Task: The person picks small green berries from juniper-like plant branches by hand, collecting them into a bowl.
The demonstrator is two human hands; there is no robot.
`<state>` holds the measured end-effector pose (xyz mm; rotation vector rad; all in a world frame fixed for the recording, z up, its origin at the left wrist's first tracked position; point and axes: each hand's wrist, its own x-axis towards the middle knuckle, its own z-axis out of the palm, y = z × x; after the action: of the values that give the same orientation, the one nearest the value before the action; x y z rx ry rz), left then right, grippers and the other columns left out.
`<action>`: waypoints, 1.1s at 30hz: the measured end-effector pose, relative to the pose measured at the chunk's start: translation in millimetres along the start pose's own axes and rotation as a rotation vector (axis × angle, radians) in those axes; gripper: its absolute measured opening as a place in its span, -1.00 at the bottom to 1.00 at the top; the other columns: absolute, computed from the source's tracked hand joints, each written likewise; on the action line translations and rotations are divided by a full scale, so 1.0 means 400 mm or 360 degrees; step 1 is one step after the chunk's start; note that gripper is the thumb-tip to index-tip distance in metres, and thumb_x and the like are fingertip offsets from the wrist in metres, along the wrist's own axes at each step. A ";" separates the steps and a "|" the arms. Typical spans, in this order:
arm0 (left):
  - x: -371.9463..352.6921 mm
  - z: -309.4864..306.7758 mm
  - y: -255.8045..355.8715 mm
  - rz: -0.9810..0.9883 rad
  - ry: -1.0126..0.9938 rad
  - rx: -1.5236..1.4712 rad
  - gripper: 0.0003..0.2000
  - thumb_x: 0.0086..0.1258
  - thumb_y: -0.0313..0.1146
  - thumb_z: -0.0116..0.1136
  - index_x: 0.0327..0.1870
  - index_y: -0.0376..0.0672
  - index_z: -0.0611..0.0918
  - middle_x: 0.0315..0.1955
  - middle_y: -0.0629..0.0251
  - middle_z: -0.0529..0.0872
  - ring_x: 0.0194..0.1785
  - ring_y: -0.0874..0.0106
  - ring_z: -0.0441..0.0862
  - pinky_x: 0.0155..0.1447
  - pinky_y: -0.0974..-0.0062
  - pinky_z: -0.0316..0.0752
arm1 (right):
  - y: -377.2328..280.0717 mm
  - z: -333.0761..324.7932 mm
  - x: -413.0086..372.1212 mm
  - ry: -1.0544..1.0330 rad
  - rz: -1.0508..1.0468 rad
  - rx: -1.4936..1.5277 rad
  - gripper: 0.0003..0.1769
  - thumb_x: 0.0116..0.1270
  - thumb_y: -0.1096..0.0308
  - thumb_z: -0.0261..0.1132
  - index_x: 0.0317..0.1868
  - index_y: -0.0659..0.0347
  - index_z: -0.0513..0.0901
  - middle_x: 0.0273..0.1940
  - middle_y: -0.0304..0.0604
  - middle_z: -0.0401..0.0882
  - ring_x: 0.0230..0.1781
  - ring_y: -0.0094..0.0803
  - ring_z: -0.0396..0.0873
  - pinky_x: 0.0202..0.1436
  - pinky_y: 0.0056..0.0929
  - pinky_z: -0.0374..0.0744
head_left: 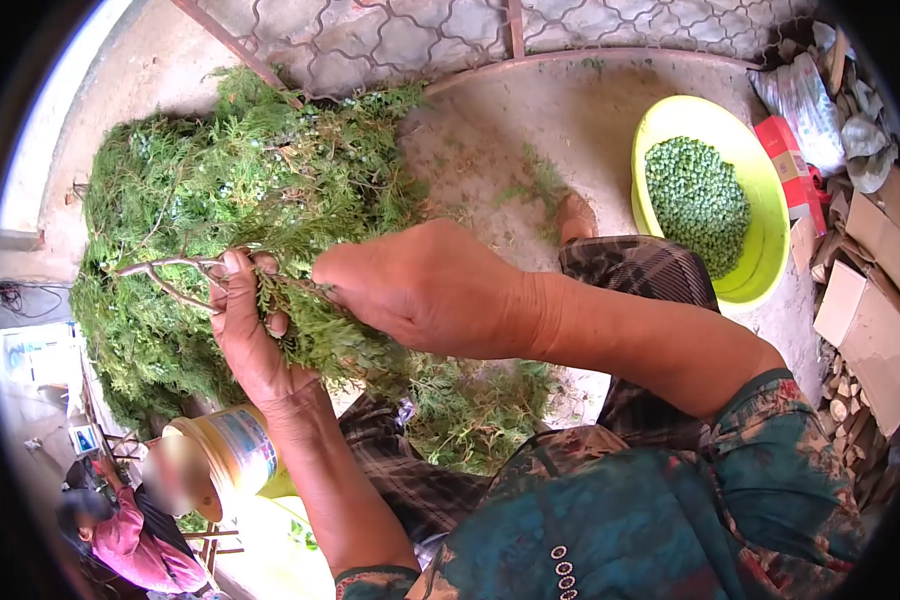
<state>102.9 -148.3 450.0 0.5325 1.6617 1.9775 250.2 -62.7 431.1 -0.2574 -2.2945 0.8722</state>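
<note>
A leafy evergreen branch (175, 263) with a bare, forked woody end is in front of me. My left hand (245, 330) is closed round its stem, thumb on top, with the fork sticking out to the left. My right hand (425, 285) is closed over the branch farther right; most of its fingertips are hidden behind the hand. Green sprays hang below both hands. Behind them lies a large heap of cut evergreen branches (150, 200), some bearing small pale-green cones. A yellow-green basin (770, 270) at right holds a mass of small green cones (695, 195).
A yellowish bucket (240, 450) stands at lower left, near a person in a pink top (145, 540). Cardboard pieces (870, 310), a red box (790, 165) and chopped wood (840, 405) pile up at right. A metal lattice gate (515, 30) runs along the top.
</note>
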 end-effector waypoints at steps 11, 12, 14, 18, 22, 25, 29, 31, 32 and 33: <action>0.027 -0.074 0.001 -0.0209 -0.0552 -0.0646 -0.86 0.45 -0.28 0.00 -0.17 -0.10 0.55 -0.41 0.47 0.55 -0.45 0.60 0.50 -0.40 0.64 0.44 | -0.003 -0.099 0.013 -0.0161 0.1051 0.2401 -0.66 0.41 0.08 0.08 -0.38 0.18 0.49 -0.60 -0.37 0.32 -0.76 -0.74 0.11 -0.72 -0.70 0.10; 0.017 -0.064 0.003 -0.0213 -0.0542 -0.0644 -0.86 0.45 -0.28 0.00 -0.17 -0.10 0.55 -0.41 0.47 0.55 -0.45 0.60 0.50 -0.40 0.64 0.44 | -0.011 -0.096 0.013 -0.0167 0.1058 0.2407 -0.66 0.41 0.08 0.08 -0.38 0.18 0.49 -0.60 -0.37 0.32 -0.76 -0.74 0.11 -0.72 -0.70 0.10; -0.007 -0.029 0.013 -0.0071 -0.0231 -0.0538 -0.85 0.45 -0.31 0.01 -0.09 -0.12 0.55 -0.31 0.42 0.55 -0.28 0.61 0.52 -0.20 0.60 0.48 | -0.026 -0.092 0.020 -0.0345 0.0987 0.1629 -0.71 0.38 0.15 0.16 -0.40 0.19 0.53 -0.52 -0.34 0.42 -0.70 -0.76 0.22 -0.65 -0.72 0.17; -0.021 -0.019 0.017 -0.0059 -0.0148 -0.0453 -0.83 0.44 -0.35 0.00 -0.03 -0.14 0.53 -0.25 0.40 0.55 -0.17 0.54 0.54 -0.07 0.51 0.48 | -0.008 -0.033 0.006 0.0046 0.0089 0.0976 -0.81 0.30 0.30 0.25 -0.30 0.28 0.57 -0.39 -0.27 0.58 -0.46 -0.59 0.49 -0.38 -0.54 0.46; -0.008 -0.023 0.014 -0.0118 0.0188 -0.0106 -0.67 0.39 -0.17 0.10 0.06 -0.14 0.48 -0.24 0.32 0.53 -0.16 0.42 0.54 -0.04 0.43 0.48 | -0.028 -0.035 -0.009 -0.0117 0.0190 0.0546 -0.74 0.21 0.30 0.28 -0.17 0.27 0.52 -0.33 0.02 0.57 -0.35 -0.09 0.59 -0.30 -0.31 0.51; 0.013 -0.045 -0.003 -0.0184 0.0113 -0.0169 -0.58 0.35 -0.10 0.14 0.11 -0.15 0.46 -0.07 0.26 0.52 -0.10 0.36 0.53 -0.02 0.36 0.48 | -0.019 -0.032 -0.007 -0.0156 0.0311 0.0473 -0.72 0.23 0.26 0.24 -0.12 0.25 0.51 -0.32 0.09 0.55 -0.31 0.05 0.55 -0.28 -0.22 0.50; 0.008 -0.047 0.002 -0.0284 0.0153 -0.0100 -0.55 0.34 -0.08 0.14 0.15 -0.16 0.46 0.03 0.23 0.50 -0.07 0.36 0.53 -0.04 0.37 0.50 | 0.018 -0.011 -0.009 -0.0184 0.0292 0.0447 -0.73 0.26 0.25 0.18 -0.15 0.28 0.52 -0.37 0.09 0.56 -0.36 0.01 0.56 -0.29 -0.21 0.48; 0.009 -0.051 -0.002 -0.0374 0.0062 0.0004 -0.55 0.34 -0.08 0.14 0.11 -0.21 0.48 -0.07 0.21 0.57 -0.16 0.35 0.57 -0.12 0.39 0.53 | 0.011 -0.025 -0.004 -0.0310 0.0312 0.0509 -0.72 0.25 0.26 0.18 -0.16 0.30 0.52 -0.41 0.06 0.56 -0.39 -0.08 0.56 -0.28 -0.24 0.48; 0.006 -0.044 0.002 -0.0369 0.0062 -0.0005 -0.55 0.34 -0.08 0.14 0.11 -0.21 0.48 -0.07 0.21 0.57 -0.16 0.35 0.57 -0.12 0.39 0.53 | 0.008 -0.032 -0.001 -0.0433 0.0337 0.0577 -0.72 0.25 0.27 0.18 -0.16 0.33 0.52 -0.44 0.03 0.56 -0.41 -0.17 0.56 -0.27 -0.28 0.49; 0.000 -0.033 0.008 -0.0553 0.0046 -0.0154 -0.62 0.33 -0.12 0.17 0.01 -0.23 0.52 -0.17 0.28 0.57 -0.21 0.42 0.55 -0.16 0.44 0.50 | 0.006 -0.037 0.003 -0.0475 0.0405 0.0791 -0.75 0.28 0.26 0.18 -0.20 0.30 0.55 -0.54 -0.14 0.52 -0.59 -0.48 0.43 -0.46 -0.45 0.43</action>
<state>94.8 -159.1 450.9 0.1654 1.5454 1.8033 258.6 -52.7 438.3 -0.2091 -2.2433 1.6707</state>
